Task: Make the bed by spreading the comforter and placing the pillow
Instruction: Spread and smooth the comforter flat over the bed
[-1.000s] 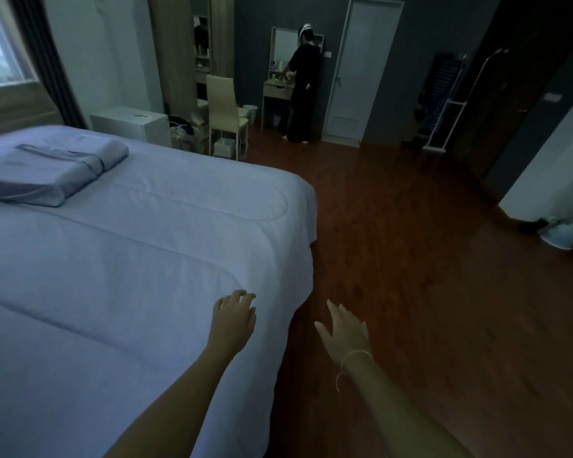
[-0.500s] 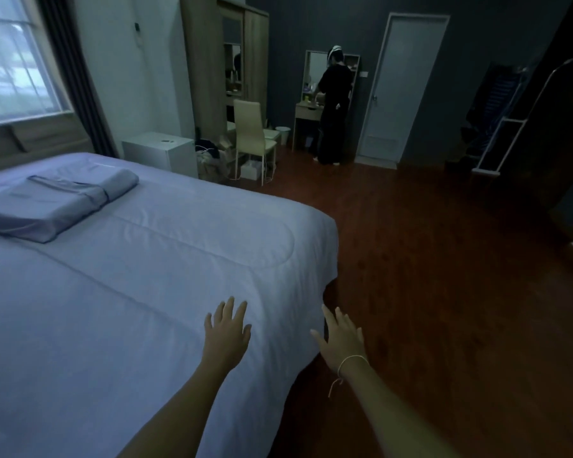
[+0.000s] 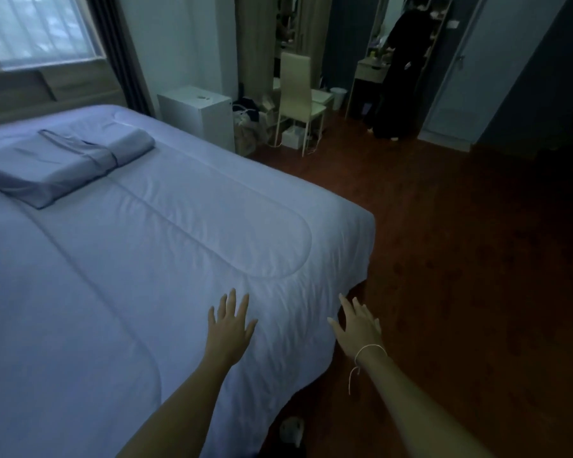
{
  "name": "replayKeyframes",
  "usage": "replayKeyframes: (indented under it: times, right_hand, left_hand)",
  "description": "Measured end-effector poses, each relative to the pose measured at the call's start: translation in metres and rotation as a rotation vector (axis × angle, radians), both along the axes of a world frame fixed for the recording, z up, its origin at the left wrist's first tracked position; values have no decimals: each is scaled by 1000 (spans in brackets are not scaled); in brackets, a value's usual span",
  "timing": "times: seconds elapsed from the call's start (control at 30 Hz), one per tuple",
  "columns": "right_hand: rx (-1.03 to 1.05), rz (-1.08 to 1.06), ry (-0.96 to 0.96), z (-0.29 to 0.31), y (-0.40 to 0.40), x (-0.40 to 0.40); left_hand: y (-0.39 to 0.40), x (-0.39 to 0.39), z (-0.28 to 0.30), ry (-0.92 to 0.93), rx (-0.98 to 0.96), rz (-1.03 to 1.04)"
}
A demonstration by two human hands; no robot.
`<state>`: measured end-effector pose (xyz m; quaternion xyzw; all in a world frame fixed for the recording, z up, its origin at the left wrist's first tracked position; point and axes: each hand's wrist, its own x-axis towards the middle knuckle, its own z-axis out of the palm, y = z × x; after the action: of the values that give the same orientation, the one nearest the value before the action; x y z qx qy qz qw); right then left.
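Two open hands reach toward the near corner of the bed: my left hand [image 3: 229, 328], fingers spread and gripping nothing, lies over the white comforter [image 3: 166, 233]; my right hand [image 3: 358, 325], also open and empty, is just beside the comforter's hanging edge, above the wooden floor [image 3: 460, 292], with a thin string bracelet [image 3: 366, 353] at its wrist. The comforter lies spread flat across the bed ahead of both hands. The pillow [image 3: 63, 163] rests on it far ahead and to the left of my left hand, near the headboard [image 3: 47, 90].
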<state>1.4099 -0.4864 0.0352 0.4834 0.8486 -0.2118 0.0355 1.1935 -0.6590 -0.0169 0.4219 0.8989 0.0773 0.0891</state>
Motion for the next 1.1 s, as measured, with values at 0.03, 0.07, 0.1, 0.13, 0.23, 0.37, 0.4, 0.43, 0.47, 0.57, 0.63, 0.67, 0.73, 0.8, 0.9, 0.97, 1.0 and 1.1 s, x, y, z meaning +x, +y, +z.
replayKeyframes:
  times: [0.03, 0.07, 0.1, 0.13, 0.23, 0.37, 0.4, 0.43, 0.47, 0.57, 0.63, 0.67, 0.73, 0.8, 0.9, 0.97, 1.0, 1.1]
  right_hand:
    - [-10, 23, -9, -8, 20, -14]
    - [-14, 43, -21, -14, 39, -27]
    - [-15, 62, -28, -21, 60, -41]
    - [-19, 77, -39, -29, 81, -53]
    - [-75, 113, -93, -40, 129, -80]
    - [-67, 162, -149, -39, 202, -107]
    - [-68, 145, -152, -39, 221, -114]
    - [-71, 134, -161, -37, 236, -119]
    - [-70, 133, -172, -36, 252, -124]
    - [-77, 165, -218, -36, 298, -146]
    - [-74, 189, -232, -36, 333, -165]
    - [-72, 206, -234, -39, 348, -173]
    - [-61, 249, -254, -44, 387, -193]
    - [-58, 297, -290, -49, 428, -216]
    - [-59, 352, -359, -58, 488, -251]
    - [-48, 393, -414, -68, 533, -280]
    - [-19, 407, -420, -78, 553, -293]
    - [-67, 404, -489, -102, 604, -327]
  left_hand:
    - [14, -14, -10, -8, -30, 35]
    - [30, -25, -16, -27, -45, 63]
    - [47, -37, -23, -53, -56, 81]
    - [62, -47, -30, -83, -67, 88]
    - [105, -70, -44, -165, -97, 130]
    - [166, -84, -54, -206, -127, 151]
    - [181, -87, -54, -218, -136, 150]
    - [194, -90, -53, -217, -140, 138]
    - [207, -94, -52, -207, -134, 130]
    - [243, -114, -56, -182, -161, 137]
    - [265, -132, -68, -215, -164, 162]
    - [273, -140, -69, -210, -151, 188]
    - [295, -154, -71, -180, -124, 242]
    - [318, -169, -78, -196, -118, 295]
    - [353, -185, -88, -214, -105, 421]
    - [379, -185, -98, -220, -86, 504]
    - [390, -184, -99, -228, -86, 542]
    - [433, -171, -114, -230, -81, 653]
